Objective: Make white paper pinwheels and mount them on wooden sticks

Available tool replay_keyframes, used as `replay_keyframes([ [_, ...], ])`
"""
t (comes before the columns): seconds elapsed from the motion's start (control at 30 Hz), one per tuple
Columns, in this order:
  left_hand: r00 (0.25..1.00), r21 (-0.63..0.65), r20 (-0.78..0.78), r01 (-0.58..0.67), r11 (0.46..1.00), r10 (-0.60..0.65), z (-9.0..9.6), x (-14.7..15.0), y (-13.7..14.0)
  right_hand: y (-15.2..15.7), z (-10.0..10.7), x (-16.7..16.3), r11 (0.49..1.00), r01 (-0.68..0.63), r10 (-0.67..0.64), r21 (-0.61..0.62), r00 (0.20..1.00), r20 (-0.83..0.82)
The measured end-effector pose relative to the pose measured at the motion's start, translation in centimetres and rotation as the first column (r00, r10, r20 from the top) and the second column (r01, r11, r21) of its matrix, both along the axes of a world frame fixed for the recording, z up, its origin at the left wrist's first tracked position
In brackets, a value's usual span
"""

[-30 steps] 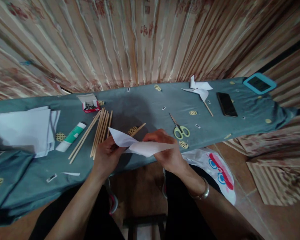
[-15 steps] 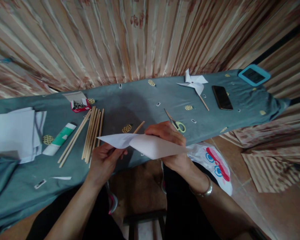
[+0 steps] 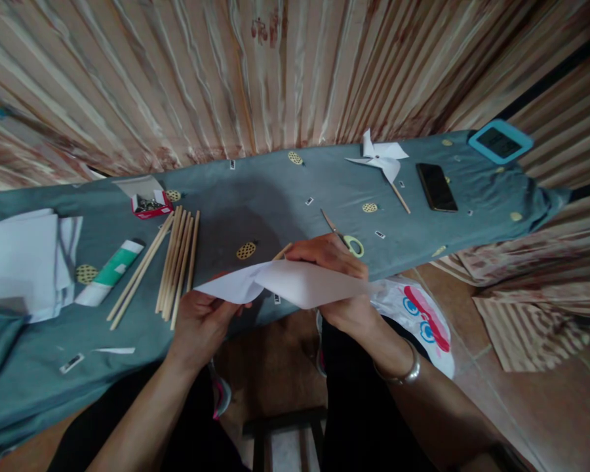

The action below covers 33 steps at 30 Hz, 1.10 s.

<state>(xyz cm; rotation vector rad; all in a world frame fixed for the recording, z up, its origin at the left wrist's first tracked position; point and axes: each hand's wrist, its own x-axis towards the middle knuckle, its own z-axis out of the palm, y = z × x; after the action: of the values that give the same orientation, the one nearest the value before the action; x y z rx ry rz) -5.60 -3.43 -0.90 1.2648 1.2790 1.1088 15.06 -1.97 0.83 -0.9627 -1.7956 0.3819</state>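
Note:
My left hand (image 3: 201,324) is closed on the left tip of a white paper pinwheel (image 3: 302,283) with curled blades. My right hand (image 3: 349,316) is wrapped round the right side of the same pinwheel, and the paper hides part of its fingers. From behind the paper the end of a wooden stick (image 3: 282,252) shows beside my right fingers; its other end is hidden. Scissors (image 3: 349,242) with pale green handles lie just past my right hand. Left of my left hand are several wooden sticks (image 3: 179,262), lying side by side on the cloth.
A red box of small metal pins (image 3: 151,204), a green-and-white glue tube (image 3: 111,272) and stacked white paper (image 3: 17,265) lie on the left. A finished pinwheel (image 3: 381,160), a phone (image 3: 436,187) and a blue-framed timer (image 3: 500,142) are at the right. A plastic bag (image 3: 417,321) is beside my leg.
The pinwheel has tilted slightly in my hands, and less of the stick shows behind it. Both hands keep their hold. The camera view has shifted a little.

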Motion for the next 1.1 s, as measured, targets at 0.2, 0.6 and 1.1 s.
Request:
replay_keyframes([
  [0.2, 1.0, -0.007, 0.002, 0.015, 1.0, -0.015, 0.35, -0.01, -0.04, -0.03, -0.11, -0.07, 0.999, 0.008, -0.009, -0.035, 1.0, -0.025],
  [0.6, 0.998, 0.025, -0.055, 0.006, 1.0, -0.005, -0.2, -0.38, -0.15, -0.14, -0.09, -0.13, 0.998, 0.005, -0.007, -0.065, 1.0, -0.03],
  [1.1, 0.998, 0.016, -0.051, -0.032, 0.999, 0.033, -0.09, -0.19, -0.21, -0.23, -0.09, -0.11, 0.996, -0.023, 0.016, -0.086, 0.997, -0.077],
])
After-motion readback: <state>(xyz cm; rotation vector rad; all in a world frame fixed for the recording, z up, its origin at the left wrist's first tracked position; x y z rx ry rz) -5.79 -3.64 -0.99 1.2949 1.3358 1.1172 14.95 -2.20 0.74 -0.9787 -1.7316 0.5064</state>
